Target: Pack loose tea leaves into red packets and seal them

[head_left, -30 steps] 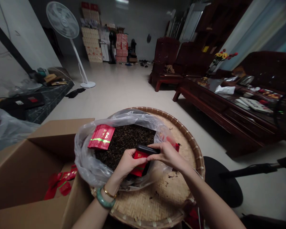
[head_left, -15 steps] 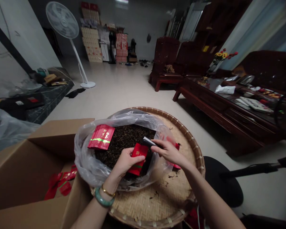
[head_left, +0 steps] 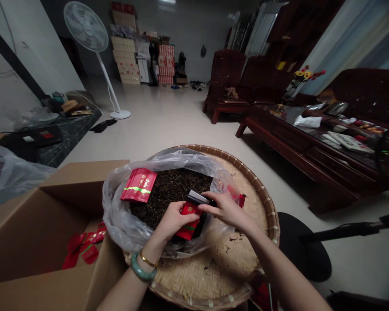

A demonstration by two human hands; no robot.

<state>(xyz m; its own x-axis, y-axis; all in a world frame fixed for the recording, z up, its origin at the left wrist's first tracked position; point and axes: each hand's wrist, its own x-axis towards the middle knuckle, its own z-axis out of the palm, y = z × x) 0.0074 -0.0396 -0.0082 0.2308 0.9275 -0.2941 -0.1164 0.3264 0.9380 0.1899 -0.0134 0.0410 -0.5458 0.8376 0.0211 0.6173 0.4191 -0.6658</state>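
My left hand (head_left: 176,220) pinches a small red tea packet (head_left: 187,231) with gold lettering and a green band. In my right hand (head_left: 222,208) is a black-and-silver handheld bag sealer (head_left: 197,198), lying across the packet's upper end. Both hands are over a clear plastic bag (head_left: 116,222) of dark loose tea leaves (head_left: 173,183). On the tea's left side rests a stack of flat red packets (head_left: 138,185). The open bag sits on a round woven bamboo tray (head_left: 201,280).
At left stands an open cardboard box (head_left: 35,233) with several red packets (head_left: 89,252) inside. More red wrapping (head_left: 241,201) lies by the bag's right side. A black round stand base (head_left: 303,246), a wooden table (head_left: 278,140) and a white fan (head_left: 100,60) stand around.
My right hand has brought the sealer left and slightly down, from beside the packet's top corner to across its upper end. My left hand still holds the packet in nearly the same place.
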